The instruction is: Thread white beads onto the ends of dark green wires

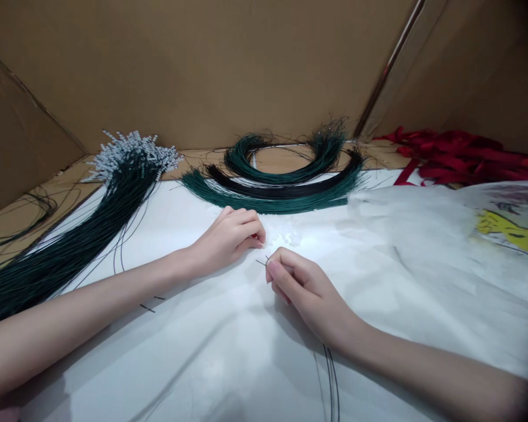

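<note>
My right hand (305, 293) is closed, thumb against forefinger, on thin dark cords. Two short ends stick out past the fingertips, and long dark strands (333, 381) show below the wrist. Just left of it and a little farther away, my left hand (240, 234) is closed in a pinch. Whatever lies between its fingertips is too small to name. The fingertips are at the edge of a loose heap of tiny white pieces (286, 231), bead-like in look, on the white sheet (202, 363). A small gap separates the two hands.
At left lies a thick bundle of dark green cords (127, 187) with white beaded ends (136, 149). Curved bundles of green and black cords (281, 202) lie behind the hands. Red ribbon (466, 155) and clear plastic (422, 234) are at right. Cardboard walls (202, 64) enclose the back.
</note>
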`<state>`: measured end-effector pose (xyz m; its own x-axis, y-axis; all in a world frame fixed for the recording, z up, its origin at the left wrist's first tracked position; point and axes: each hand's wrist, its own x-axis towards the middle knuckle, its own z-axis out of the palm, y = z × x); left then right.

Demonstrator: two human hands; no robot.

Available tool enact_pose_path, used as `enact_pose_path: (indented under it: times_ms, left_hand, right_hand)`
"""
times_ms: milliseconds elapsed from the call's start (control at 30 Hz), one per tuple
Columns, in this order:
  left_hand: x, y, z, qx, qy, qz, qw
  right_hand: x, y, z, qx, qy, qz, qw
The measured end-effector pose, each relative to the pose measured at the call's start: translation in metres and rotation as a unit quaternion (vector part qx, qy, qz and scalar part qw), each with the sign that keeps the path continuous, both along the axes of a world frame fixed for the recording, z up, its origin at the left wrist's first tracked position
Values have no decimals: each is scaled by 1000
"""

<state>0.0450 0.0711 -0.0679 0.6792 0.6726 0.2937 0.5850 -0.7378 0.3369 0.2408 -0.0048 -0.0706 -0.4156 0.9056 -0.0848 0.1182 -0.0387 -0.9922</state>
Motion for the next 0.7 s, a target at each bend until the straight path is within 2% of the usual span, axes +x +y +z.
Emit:
enact_pose_path:
  times_ms: [67, 133, 233, 333, 433, 500, 700]
  left_hand:
    - [-2, -5, 1, -56, -55, 12, 997]
    - [-4, -14, 2, -153, -142, 28, 978]
    - [-7, -26, 2, -301, -266, 37, 915]
    - [-7, -30, -2, -393, -347, 39, 851]
    - [-7, -27, -7, -433, -414, 24, 800]
    - [-8, -25, -9, -449, -438, 2, 779]
    - [-9, -24, -11, -466, -448, -28, 762]
  right_hand:
    - [0, 0, -1, 0, 9, -3, 1000]
    - [-1, 0, -3, -6, 22, -7, 1000]
    - [-1, 0, -4, -22, 40, -10, 999]
    - [-2, 1, -3, -27, 42, -14, 999]
    - [-3, 0, -2, -23, 35, -19, 999]
    - [-3, -1, -2, -14, 24, -21, 999]
    - [-2, -2, -5, -10, 6, -19, 1000]
